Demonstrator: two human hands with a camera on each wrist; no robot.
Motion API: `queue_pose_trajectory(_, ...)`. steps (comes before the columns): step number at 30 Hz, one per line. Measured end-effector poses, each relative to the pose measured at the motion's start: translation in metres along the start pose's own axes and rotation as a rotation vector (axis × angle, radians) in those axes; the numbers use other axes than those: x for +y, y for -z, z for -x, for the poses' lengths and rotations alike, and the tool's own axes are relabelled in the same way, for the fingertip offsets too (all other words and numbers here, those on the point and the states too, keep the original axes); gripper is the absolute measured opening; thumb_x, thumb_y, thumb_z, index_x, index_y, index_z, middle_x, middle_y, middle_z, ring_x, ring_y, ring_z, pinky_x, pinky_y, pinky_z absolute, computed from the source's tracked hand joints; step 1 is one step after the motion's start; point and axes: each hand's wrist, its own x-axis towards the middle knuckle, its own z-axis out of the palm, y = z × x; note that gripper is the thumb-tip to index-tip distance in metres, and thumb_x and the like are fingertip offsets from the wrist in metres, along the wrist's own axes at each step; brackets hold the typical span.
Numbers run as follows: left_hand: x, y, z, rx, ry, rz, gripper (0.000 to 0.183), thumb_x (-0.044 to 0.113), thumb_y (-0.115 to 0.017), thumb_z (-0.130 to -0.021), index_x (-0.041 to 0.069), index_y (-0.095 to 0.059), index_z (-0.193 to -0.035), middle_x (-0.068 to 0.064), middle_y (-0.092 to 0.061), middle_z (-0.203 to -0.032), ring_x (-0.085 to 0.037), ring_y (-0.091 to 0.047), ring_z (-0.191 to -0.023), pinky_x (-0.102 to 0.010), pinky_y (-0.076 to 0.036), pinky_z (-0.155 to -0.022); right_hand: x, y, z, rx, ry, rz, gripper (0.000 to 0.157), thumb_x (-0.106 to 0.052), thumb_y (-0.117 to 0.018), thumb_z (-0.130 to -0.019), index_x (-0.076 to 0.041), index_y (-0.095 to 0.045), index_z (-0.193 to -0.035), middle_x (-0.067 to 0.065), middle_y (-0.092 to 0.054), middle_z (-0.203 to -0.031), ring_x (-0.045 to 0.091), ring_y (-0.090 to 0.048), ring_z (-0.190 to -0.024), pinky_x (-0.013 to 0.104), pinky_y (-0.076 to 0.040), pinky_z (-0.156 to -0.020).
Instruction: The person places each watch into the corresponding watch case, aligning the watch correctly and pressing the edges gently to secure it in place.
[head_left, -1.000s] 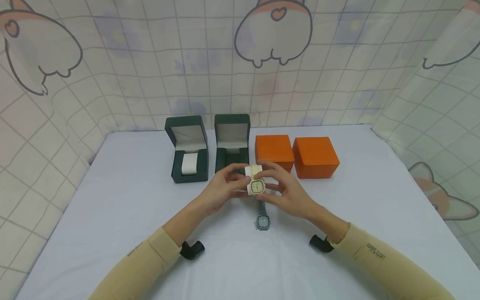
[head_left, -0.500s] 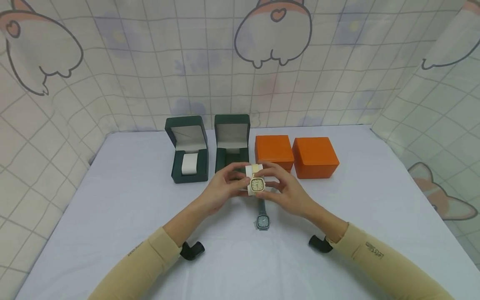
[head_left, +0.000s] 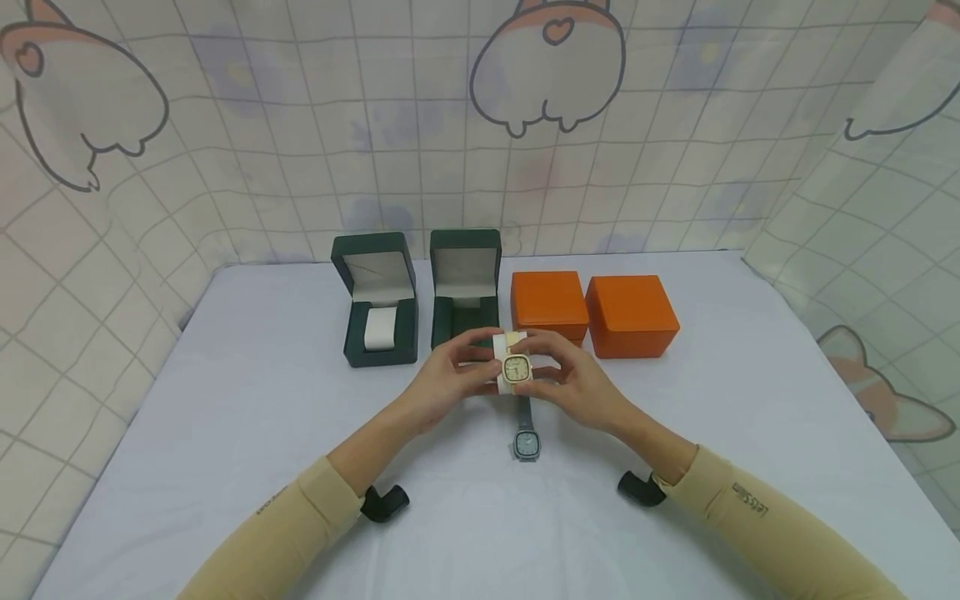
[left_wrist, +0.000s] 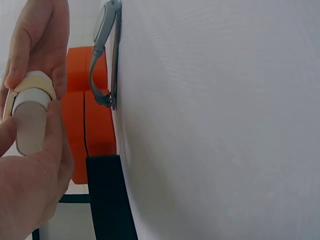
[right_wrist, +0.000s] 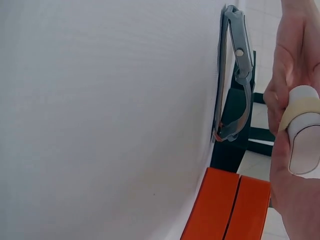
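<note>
In the head view, a cream watch with a gold-rimmed square face [head_left: 516,368] is wrapped round a white watch cushion [head_left: 500,343], held up above the table between both hands. My left hand [head_left: 450,375] grips the cushion from the left, thumb beside the dial. From the right, my right hand [head_left: 576,382] pinches the watch and cushion, its fingers close to the dial and upper strap. Both wrist views show the cream strap [left_wrist: 36,82] banding the cushion, whose rounded end faces the cameras. Below the hands, a blue-grey watch [head_left: 527,445] lies on the table with its strap fastened in a loop.
At the back, two dark green watch boxes stand with lids raised. The left green box [head_left: 408,333] holds a white cushion [head_left: 379,328]; the other green box [head_left: 442,321] shows a dark interior. Two closed orange boxes [head_left: 551,300] stand to their right on the white-covered table [head_left: 262,417].
The watch face has shifted slightly upward on the cushion between the hands. Boxes and the blue-grey watch stay where they were.
</note>
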Motion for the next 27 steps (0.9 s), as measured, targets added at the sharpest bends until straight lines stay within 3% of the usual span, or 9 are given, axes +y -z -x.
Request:
queue_pose_trajectory(12,0.0003,0.001,0.0004,-0.023,-0.048,-0.078,0.058,0.006,-0.067,-0.1,0.012,-0.046,-0.154,-0.016,-0.054,-0.136,-0.031,-0.065,-0.114,-0.038,-0.057,-0.094,-0.0028,0.0016,-0.0027,0.003,-0.065,-0.012,0.049,-0.006,-0.079,-0.091,-0.012,-0.059,-0.134,0.005,-0.057,-0.14,0.029,-0.055,-0.124,0.039,-0.054,-0.099)
queue_pose_trajectory(17,-0.0009,0.0023,0.0008,-0.046,-0.066,-0.08,0.059,0.005,-0.066,-0.101,0.011,-0.044,-0.155,-0.016,-0.051,-0.138,-0.031,-0.064,-0.116,-0.038,-0.056,-0.094,-0.0037,0.0025,-0.0029,0.009,-0.112,0.027,0.049,-0.012,-0.081,-0.09,-0.016,-0.06,-0.134,0.003,-0.057,-0.14,0.03,-0.055,-0.127,0.035,-0.056,-0.093)
queue_pose_trajectory(27,-0.0018,0.0022,0.0004,-0.054,-0.069,-0.076,0.06,0.003,-0.065,-0.101,0.01,-0.043,-0.156,-0.016,-0.049,-0.139,-0.03,-0.064,-0.115,-0.037,-0.056,-0.095,-0.0063,0.0033,-0.0063,0.011,-0.169,0.038,0.047,-0.018,-0.082,-0.09,-0.02,-0.062,-0.133,0.0,-0.056,-0.144,0.029,-0.057,-0.126,0.04,-0.056,-0.093)
